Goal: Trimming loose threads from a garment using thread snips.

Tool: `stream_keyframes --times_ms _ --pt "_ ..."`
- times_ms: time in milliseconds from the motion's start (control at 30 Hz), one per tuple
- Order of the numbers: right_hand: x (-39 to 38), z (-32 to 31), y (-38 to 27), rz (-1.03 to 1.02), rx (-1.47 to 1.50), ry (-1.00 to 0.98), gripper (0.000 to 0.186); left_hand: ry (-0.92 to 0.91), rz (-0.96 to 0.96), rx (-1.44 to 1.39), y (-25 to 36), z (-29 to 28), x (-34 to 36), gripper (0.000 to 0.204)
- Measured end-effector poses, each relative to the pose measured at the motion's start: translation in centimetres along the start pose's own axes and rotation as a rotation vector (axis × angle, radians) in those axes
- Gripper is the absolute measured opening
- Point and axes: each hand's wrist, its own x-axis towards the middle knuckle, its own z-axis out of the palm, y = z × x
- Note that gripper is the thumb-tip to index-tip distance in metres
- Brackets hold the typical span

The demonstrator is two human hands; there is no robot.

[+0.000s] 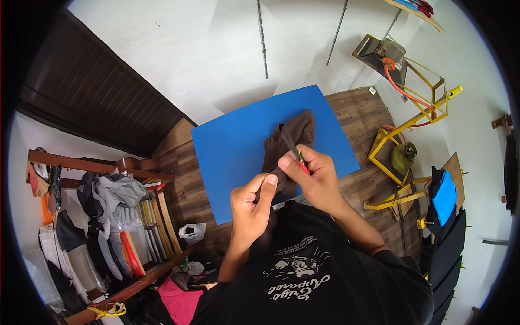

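A brown cloth garment (299, 130) lies bunched across the blue tabletop (227, 146), its near part lifted toward me. My left hand (252, 206) pinches a fold of it between thumb and fingers. Close by on the right, my right hand (317, 176) is closed around a small tool (303, 162) with a red handle and a dark, narrow, blade-like end pointing up and away. Its exact kind is hard to make out. The right thumb and fingertips are at the cloth, just beyond the left thumb. The garment's lower end is partly hidden behind my hands.
At the left stands a wooden rack (103, 162) filled with folded garments and boards. A white plastic bag (192, 233) is on the wood floor. To the right are a yellow metal frame (395, 130), a gas cylinder (403, 157) with an orange hose, and dark panels holding blue cloth (445, 197).
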Motion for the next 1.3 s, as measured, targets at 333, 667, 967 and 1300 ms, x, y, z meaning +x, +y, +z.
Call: stream_keyframes --times_ms 333,667,967,1300 --pt "0.5 -0.3 1.6 0.053 0.043 -0.066 0.019 0.073 -0.110 -0.326 -1.1 -0.9 0.4 0.025" --pt "0.4 -0.3 2.7 0.107 0.064 -0.127 0.011 0.133 -0.196 -0.448 -1.5 -1.7 0.6 0.025" --pt "0.5 -0.4 2.0 0.026 0.111 0.044 0.012 0.138 -0.158 -0.505 -0.8 -1.5 0.5 0.025" --pt "-0.9 -0.1 3.6 -0.087 -0.099 -0.082 0.018 0.142 -0.267 -0.655 -1.4 -1.1 -0.7 0.024"
